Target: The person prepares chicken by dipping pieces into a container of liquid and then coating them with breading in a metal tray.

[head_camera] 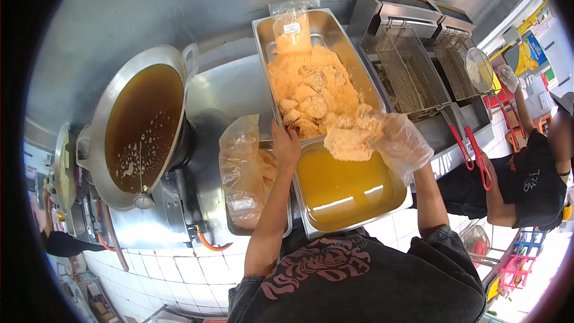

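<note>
A deep steel pan (372, 85) in front of me holds orange breading flour (309, 63) with several coated pieces (309, 103) lying in it. My right hand (406, 143), in a clear plastic glove, grips a flour-coated piece of food (352, 137), probably chicken. This piece hangs over the near end of that pan and the edge of a second steel pan of yellow liquid (350, 188). Bare, my left hand (287, 146) holds the flour pan's near left corner, its fingertips curled over the rim. Left of my forearm lies a plastic bag of orange contents (244, 175) in a tray.
A large wok (96, 112) of brown oil stands left on a burner. A bag of flour (292, 33) rests at the flour pan's far end. On the right are fryers with wire baskets (408, 67). A co-worker (520, 179) beside them holds a red-handled skimmer (479, 69).
</note>
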{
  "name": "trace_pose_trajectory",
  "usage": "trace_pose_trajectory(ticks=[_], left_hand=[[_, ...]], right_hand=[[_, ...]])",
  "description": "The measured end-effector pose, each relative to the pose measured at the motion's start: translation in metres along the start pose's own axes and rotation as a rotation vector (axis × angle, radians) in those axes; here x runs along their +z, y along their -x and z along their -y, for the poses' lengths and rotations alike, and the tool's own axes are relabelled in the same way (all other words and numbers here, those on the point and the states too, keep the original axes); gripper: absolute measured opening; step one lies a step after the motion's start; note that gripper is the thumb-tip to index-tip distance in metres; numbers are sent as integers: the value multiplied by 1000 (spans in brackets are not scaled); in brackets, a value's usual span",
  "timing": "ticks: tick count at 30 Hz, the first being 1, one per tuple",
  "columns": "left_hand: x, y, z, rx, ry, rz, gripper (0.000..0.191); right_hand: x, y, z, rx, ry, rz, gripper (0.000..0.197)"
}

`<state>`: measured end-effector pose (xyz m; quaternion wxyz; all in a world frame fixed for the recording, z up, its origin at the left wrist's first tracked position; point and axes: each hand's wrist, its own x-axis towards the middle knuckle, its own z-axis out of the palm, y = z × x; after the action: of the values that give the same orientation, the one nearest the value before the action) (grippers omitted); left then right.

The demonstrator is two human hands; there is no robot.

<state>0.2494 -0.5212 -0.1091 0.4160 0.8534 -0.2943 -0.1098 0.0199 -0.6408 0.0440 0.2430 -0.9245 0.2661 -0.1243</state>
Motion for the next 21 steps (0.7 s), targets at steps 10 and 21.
trace_pose_trajectory(ticks=[10, 21], left_hand=[[-8, -1, -16, -60, -5, 65, 57], [-8, 0, -13, -30, -17, 35, 56]], right_hand=[[105, 27, -36, -44, 82, 185, 30], [131, 6, -22, 60, 460, 497, 23]])
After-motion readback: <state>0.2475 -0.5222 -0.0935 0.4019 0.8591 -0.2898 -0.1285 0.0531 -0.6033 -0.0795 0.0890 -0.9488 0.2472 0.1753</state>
